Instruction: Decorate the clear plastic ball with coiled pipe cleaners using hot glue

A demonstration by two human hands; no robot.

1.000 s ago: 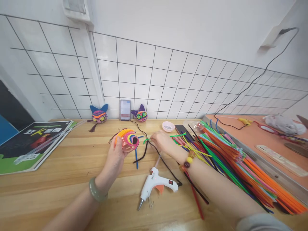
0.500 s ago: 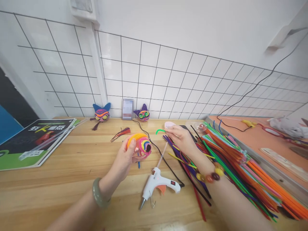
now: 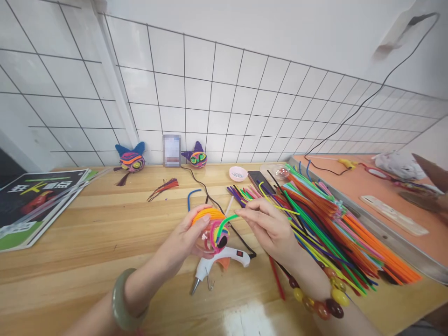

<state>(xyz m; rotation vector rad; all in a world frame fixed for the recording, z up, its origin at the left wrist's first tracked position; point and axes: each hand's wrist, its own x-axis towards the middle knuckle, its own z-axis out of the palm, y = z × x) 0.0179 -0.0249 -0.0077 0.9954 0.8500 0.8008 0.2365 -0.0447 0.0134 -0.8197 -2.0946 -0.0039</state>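
My left hand point(image 3: 187, 235) is wrapped round a clear ball point(image 3: 206, 235) partly covered with orange, pink, blue and yellow pipe cleaner and marked by a black spot. Between the fingertips of my right hand point(image 3: 271, 228) is a green pipe cleaner point(image 3: 229, 218), whose bent end lies against the coiled side of the ball. A white glue gun point(image 3: 219, 261) rests on the table just below the ball, its upper part hidden behind it. Behind my left hand, a blue pipe cleaner point(image 3: 189, 200) sticks up.
Bundles of coloured pipe cleaners point(image 3: 336, 228) spread across the right side. Two finished eared balls, one blue-eared point(image 3: 131, 158) and one purple-eared point(image 3: 198, 156), stand by the wall beside a phone point(image 3: 171, 150). A pink bowl point(image 3: 238, 174) and a magazine point(image 3: 38, 205) lie farther off.
My right hand has brought the green pipe cleaner down to the ball, its tip now against the coiled part. The ball has come slightly right and down. The view has shifted.
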